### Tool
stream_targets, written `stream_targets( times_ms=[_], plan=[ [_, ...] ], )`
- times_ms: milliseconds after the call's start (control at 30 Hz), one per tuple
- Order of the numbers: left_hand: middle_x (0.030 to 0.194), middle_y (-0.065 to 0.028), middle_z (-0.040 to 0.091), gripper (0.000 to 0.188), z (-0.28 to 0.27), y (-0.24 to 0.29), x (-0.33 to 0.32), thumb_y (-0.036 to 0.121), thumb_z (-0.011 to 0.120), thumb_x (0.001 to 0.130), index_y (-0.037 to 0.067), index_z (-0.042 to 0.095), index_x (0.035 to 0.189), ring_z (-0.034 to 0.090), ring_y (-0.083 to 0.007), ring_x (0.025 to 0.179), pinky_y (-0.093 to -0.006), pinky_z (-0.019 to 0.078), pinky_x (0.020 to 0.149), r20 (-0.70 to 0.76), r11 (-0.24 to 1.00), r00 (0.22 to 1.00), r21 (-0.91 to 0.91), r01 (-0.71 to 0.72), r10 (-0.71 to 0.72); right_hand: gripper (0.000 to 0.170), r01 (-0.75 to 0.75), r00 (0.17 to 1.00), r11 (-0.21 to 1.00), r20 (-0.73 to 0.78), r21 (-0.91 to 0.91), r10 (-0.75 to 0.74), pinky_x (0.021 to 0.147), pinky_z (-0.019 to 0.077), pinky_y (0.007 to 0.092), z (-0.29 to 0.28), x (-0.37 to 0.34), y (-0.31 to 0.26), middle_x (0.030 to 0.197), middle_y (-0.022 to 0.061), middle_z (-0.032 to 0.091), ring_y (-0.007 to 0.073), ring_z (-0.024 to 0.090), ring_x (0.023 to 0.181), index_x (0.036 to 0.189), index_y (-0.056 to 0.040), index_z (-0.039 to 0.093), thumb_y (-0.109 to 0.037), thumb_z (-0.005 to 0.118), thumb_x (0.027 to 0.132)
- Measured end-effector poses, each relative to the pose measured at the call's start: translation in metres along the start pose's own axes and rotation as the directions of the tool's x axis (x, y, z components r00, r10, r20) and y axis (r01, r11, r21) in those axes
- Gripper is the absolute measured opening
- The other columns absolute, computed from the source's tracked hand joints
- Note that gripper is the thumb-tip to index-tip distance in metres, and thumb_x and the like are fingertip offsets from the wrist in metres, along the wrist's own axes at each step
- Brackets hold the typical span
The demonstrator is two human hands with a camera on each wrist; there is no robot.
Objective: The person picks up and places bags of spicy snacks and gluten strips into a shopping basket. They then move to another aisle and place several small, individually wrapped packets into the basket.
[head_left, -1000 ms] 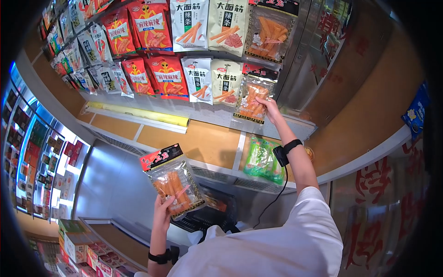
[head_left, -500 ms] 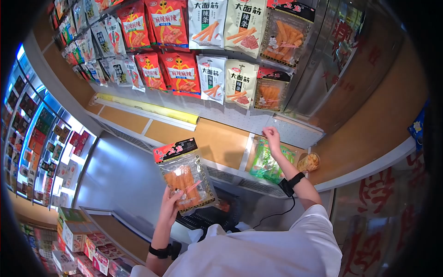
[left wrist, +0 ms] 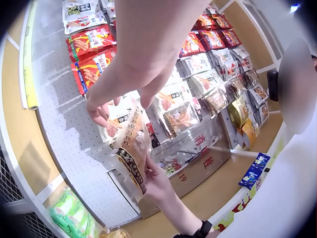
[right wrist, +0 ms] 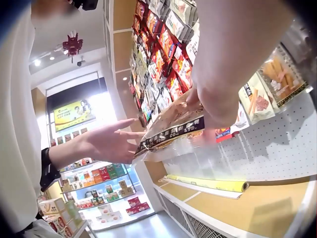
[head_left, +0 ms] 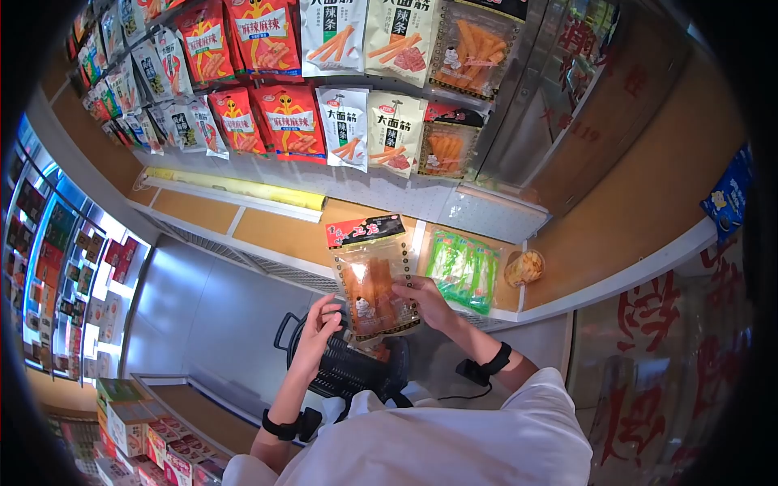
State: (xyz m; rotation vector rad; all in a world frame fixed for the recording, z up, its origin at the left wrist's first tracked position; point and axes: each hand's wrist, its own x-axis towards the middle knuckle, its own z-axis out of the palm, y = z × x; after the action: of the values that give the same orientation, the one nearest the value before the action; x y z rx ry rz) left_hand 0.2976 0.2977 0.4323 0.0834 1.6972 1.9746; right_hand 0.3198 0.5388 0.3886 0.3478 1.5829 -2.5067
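Note:
In the head view, the right hand point(head_left: 429, 301) pinches the right edge of a clear snack packet point(head_left: 371, 279) with a red and black top and orange strips inside. The left hand point(head_left: 314, 338) is just left of the packet, fingers apart and slightly bent, holding nothing. In the left wrist view the packet point(left wrist: 132, 151) is seen nearly edge-on, between the left hand point(left wrist: 124, 84) and the right hand point(left wrist: 161, 181). The right wrist view shows the left hand point(right wrist: 106, 144) close to the packet's lower end point(right wrist: 168, 134).
Rows of hanging packets point(head_left: 292, 121) cover the wall. On the ledge lie a yellow roll point(head_left: 235, 188), a green packet point(head_left: 462, 271) and a round tub point(head_left: 524, 268). A black basket point(head_left: 356, 364) stands below, and stacked boxes point(head_left: 134, 425) are at lower left.
The right hand has come down from the hanging packets and taken hold of the packet. The left hand has let go of it. The packet has moved right and up.

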Motion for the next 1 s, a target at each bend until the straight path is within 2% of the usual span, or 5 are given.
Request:
stream_targets(
  times_ms=[133, 267, 500, 633, 1000],
  plan=[
    [0.108, -0.0078, 0.052, 0.031, -0.029, -0.01, -0.008, 0.015, 0.048, 0.089, 0.005, 0.044, 0.118, 0.049, -0.0139, 0.097, -0.0247, 0.0428, 0.079, -0.04, 0.999, 0.999, -0.051, 0.016, -0.018, 0.022, 0.157, 0.975, 0.985, -0.151, -0.067, -0.165, 0.07, 0.0463, 0.0258, -0.025, 0.003, -0.033, 0.089, 0.0059, 0.063, 0.01, 0.058, 0.079, 0.098, 0.0004, 0.06, -0.015, 0.058, 0.083],
    [0.1, -0.0064, 0.055, 0.025, -0.048, -0.017, -0.027, 0.015, 0.048, 0.09, 0.004, 0.05, 0.112, 0.052, -0.0116, 0.09, -0.0236, 0.0432, 0.077, -0.105, 0.995, 0.992, -0.081, 0.06, -0.068, 0.022, 0.344, 0.891, 0.925, -0.255, -0.159, -0.376, 0.07, 0.0468, 0.025, -0.055, 0.015, -0.058, 0.091, 0.0056, 0.063, 0.0105, 0.058, 0.08, 0.102, 0.0011, 0.059, -0.011, 0.056, 0.084],
    [0.095, -0.0069, 0.058, 0.023, -0.067, -0.019, -0.044, 0.02, 0.048, 0.09, 0.004, 0.053, 0.105, 0.054, -0.0123, 0.086, -0.0252, 0.0437, 0.075, -0.202, 0.997, 0.979, -0.079, 0.019, -0.035, 0.023, 0.434, 0.795, 0.836, -0.294, -0.336, -0.531, 0.071, 0.049, 0.0263, -0.077, 0.043, -0.114, 0.093, 0.0042, 0.062, 0.011, 0.059, 0.081, 0.105, -0.0004, 0.059, -0.01, 0.056, 0.084],
    [0.094, -0.0071, 0.058, 0.023, -0.069, -0.011, -0.046, 0.022, 0.048, 0.09, 0.003, 0.053, 0.102, 0.054, -0.0126, 0.085, -0.0252, 0.0432, 0.075, -0.244, 0.996, 0.97, -0.087, -0.012, -0.009, 0.023, 0.489, 0.795, 0.824, -0.242, -0.287, -0.556, 0.069, 0.0479, 0.0243, -0.076, 0.058, -0.129, 0.093, 0.0044, 0.062, 0.0109, 0.059, 0.081, 0.104, -0.0007, 0.059, -0.01, 0.056, 0.084],
    [0.094, -0.0071, 0.058, 0.022, -0.073, -0.007, -0.054, 0.02, 0.047, 0.09, 0.003, 0.053, 0.103, 0.054, -0.0131, 0.084, -0.0257, 0.0433, 0.074, -0.271, 0.993, 0.962, -0.112, -0.048, 0.016, 0.02, 0.512, 0.768, 0.824, -0.299, -0.243, -0.566, 0.068, 0.0461, 0.0234, -0.078, 0.078, -0.143, 0.088, 0.0037, 0.062, 0.0095, 0.057, 0.077, 0.101, 0.0002, 0.059, -0.009, 0.056, 0.083]
  ],
)
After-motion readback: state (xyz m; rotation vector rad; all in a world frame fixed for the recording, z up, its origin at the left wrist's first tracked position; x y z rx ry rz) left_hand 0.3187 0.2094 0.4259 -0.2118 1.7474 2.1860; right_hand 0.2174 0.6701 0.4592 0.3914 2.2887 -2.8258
